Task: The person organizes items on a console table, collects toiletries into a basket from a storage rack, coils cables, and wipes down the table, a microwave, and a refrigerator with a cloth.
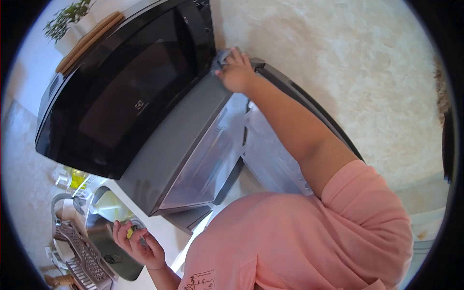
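1. The grey cloth [220, 63] lies bunched on the top of the refrigerator [166, 145], just beside the lower corner of the microwave oven [135, 92], at its control panel [199, 21] end.
2. My right hand [235, 71] grasps the cloth, which shows on the microwave side of my palm, between thumb and fingertips. I judge the fingers are stretched out so they press it against that corner and reach close to the microwave.
3. My arm crosses over the refrigerator door [309, 99], which stands swung out below the microwave's control end; the clear door racks [275, 150] face inward. Its being open probably explains my long reach.
4. Below the microwave, a translucent panel [198, 159] shows in the refrigerator's opening.
5. My left hand [137, 244] is half curled, off the microwave's opposite end and well apart from the cloth. A small yellow-and-grey thing [130, 232] shows among its fingers; I cannot tell what it is, or whether I grip it.
6. Past that same end of the microwave are the sink [104, 246], a pale jug [110, 207] and a dish rack [87, 241].
7. On top of the microwave rest 1 wooden board [92, 41] and a potted plant [67, 21], likely set there to use the flat surface.
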Action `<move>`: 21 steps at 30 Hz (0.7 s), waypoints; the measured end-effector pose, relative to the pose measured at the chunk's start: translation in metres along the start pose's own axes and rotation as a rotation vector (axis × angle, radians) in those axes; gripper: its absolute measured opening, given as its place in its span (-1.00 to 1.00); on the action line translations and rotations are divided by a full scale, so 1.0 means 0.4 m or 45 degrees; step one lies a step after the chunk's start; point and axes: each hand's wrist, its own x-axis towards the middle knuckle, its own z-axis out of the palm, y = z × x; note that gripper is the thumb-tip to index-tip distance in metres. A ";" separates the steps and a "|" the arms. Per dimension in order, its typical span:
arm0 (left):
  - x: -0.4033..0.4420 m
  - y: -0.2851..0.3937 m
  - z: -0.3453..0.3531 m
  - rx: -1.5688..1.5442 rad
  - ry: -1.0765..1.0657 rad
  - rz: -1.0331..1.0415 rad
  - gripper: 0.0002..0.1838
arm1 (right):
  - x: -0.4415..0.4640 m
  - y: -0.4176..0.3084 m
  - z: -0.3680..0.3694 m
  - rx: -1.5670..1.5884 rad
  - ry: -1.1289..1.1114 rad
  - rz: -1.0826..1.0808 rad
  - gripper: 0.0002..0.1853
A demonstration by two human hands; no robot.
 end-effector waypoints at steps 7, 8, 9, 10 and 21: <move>-0.041 -0.021 -0.045 0.105 0.007 -0.051 -0.95 | -0.163 -0.240 -0.115 0.316 -0.109 -0.259 -0.58; -0.016 -0.028 -0.054 0.110 0.054 -0.015 -0.94 | -0.218 -0.301 -0.119 0.380 0.055 -0.331 -0.60; 0.017 -0.036 -0.065 0.116 0.103 0.027 -0.92 | -0.266 -0.355 -0.121 0.443 0.225 -0.399 -0.62; 0.058 -0.048 -0.081 0.110 0.152 0.061 -0.86 | -0.298 -0.406 -0.117 0.555 0.337 -0.432 -0.64; 0.609 -0.060 -0.079 -0.381 0.409 0.313 -0.77 | -0.117 -0.414 -0.381 1.547 0.952 -0.551 -0.63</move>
